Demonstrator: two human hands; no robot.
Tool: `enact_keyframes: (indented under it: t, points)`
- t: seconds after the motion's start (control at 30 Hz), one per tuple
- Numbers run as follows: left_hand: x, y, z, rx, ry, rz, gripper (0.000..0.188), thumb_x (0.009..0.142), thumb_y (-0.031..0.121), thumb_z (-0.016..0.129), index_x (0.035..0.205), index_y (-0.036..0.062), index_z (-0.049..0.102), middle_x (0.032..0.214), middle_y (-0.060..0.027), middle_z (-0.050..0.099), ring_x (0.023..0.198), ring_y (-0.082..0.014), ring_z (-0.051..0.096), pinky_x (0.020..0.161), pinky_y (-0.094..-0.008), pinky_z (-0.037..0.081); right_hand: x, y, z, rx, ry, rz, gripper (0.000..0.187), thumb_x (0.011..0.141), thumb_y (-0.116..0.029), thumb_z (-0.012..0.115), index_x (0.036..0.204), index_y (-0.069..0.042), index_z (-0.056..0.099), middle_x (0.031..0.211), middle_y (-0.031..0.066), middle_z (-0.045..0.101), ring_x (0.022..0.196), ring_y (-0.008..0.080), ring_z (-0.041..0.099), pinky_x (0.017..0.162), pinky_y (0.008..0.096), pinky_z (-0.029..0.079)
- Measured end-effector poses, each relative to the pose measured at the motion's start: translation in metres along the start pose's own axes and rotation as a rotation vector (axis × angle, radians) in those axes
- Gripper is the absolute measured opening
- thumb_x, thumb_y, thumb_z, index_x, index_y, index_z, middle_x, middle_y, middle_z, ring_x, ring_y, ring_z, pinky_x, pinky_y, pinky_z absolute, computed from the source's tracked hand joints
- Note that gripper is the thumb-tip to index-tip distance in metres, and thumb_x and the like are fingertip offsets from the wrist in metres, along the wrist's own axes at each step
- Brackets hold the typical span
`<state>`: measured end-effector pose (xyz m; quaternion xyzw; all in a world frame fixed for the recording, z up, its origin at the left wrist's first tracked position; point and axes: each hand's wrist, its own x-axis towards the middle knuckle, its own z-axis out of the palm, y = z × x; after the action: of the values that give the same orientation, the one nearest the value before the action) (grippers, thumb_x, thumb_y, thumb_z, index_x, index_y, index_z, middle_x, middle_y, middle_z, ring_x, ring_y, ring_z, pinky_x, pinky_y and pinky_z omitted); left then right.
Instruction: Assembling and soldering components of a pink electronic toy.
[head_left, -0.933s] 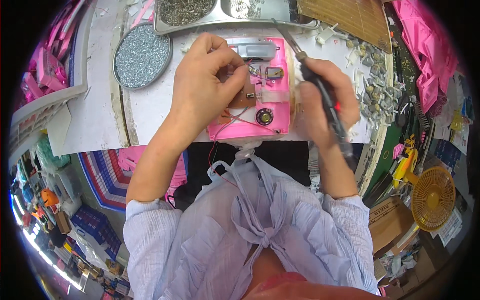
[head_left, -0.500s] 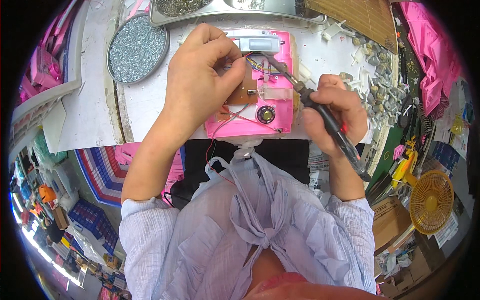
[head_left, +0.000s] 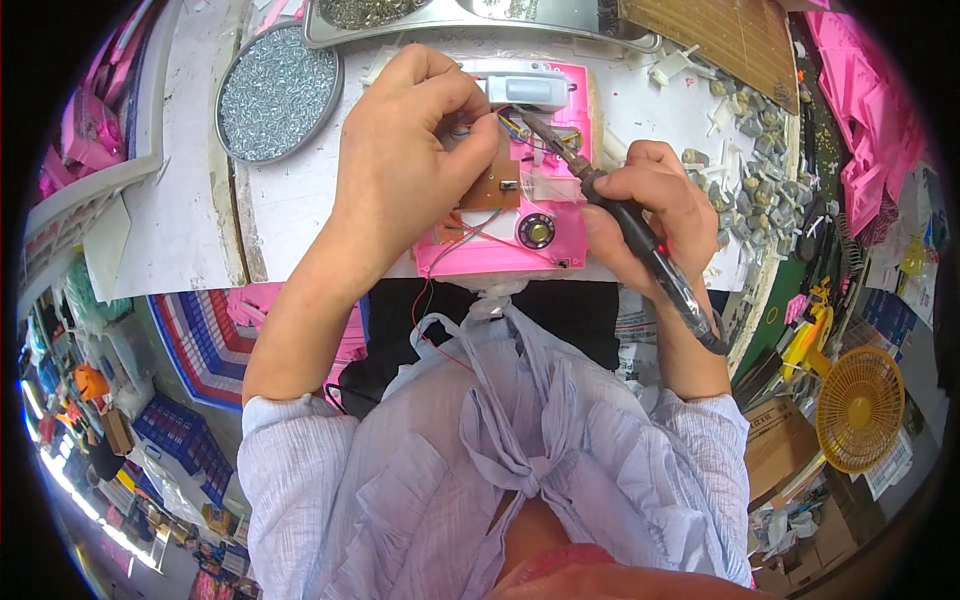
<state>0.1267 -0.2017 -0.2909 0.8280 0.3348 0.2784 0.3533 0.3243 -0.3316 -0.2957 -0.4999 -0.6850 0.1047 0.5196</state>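
A pink plastic housing (head_left: 480,262) lies on the table in front of me, with a brown circuit board (head_left: 483,192), a small round speaker (head_left: 536,231) and several coloured wires in it. Over its left side, my left hand (head_left: 415,150) pinches thumb and index finger together on what looks like a thin wire; the fingers hide most of it. My right hand (head_left: 660,210) grips the dark handle of a soldering iron (head_left: 640,235). Its tip is among the wires, just below a pale grey-blue block (head_left: 533,91) and close to my left fingertips.
A round tray of small silver screws (head_left: 278,95) sits at left, with a metal tray (head_left: 480,28) along the back. Many small grey and white parts (head_left: 745,150) lie at right, beside a brown board (head_left: 725,40). A yellow fan (head_left: 860,410) stands lower right.
My right hand and the soldering iron have shifted slightly left, bringing the tip closer to my left fingertips. My left hand keeps its pinch over the housing.
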Motion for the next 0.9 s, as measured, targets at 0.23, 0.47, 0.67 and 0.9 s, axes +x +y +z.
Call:
enact_keyframes:
  t: [0.23,0.47,0.67,0.9]
  points:
    - [-0.001,0.000,0.001,-0.016,-0.001,-0.023,0.008,0.083,0.002,0.073,0.084,-0.0021,0.067,0.091,-0.0050,0.058,0.072,-0.0096,0.059,0.062,-0.0239,0.049,0.001,0.002,-0.009,-0.082,-0.100,-0.030,0.036,0.070,-0.003,0.085,0.098,-0.008,0.064,0.066,-0.0002,0.061,0.057,0.0187,0.056,0.067,0.0326,0.047]
    - [0.000,0.001,0.002,0.022,0.022,0.008,0.006,0.082,0.000,0.072,0.082,-0.0022,0.066,0.092,-0.0046,0.058,0.071,-0.0098,0.059,0.062,-0.0237,0.049,-0.005,0.007,-0.013,0.007,-0.040,0.055,0.035,0.068,-0.003,0.085,0.088,-0.009,0.058,0.062,-0.0025,0.053,0.057,0.0180,0.054,0.059,0.0305,0.046]
    - [-0.001,0.001,0.005,0.030,0.042,-0.023,0.010,0.077,0.011,0.074,0.080,0.0030,0.069,0.091,-0.0080,0.063,0.074,-0.0242,0.065,0.068,-0.0352,0.054,-0.001,0.005,-0.011,-0.034,-0.097,0.055,0.033,0.066,-0.001,0.084,0.085,-0.010,0.058,0.060,-0.0016,0.050,0.056,0.0199,0.052,0.059,0.0306,0.046]
    - [-0.001,0.002,0.008,0.044,0.062,-0.001,0.012,0.076,0.011,0.075,0.079,0.0034,0.067,0.091,-0.0081,0.063,0.074,-0.0250,0.065,0.066,-0.0356,0.054,0.007,0.000,-0.006,-0.042,-0.079,0.065,0.033,0.064,0.000,0.084,0.084,-0.011,0.059,0.060,-0.0018,0.050,0.054,0.0195,0.052,0.061,0.0309,0.046]
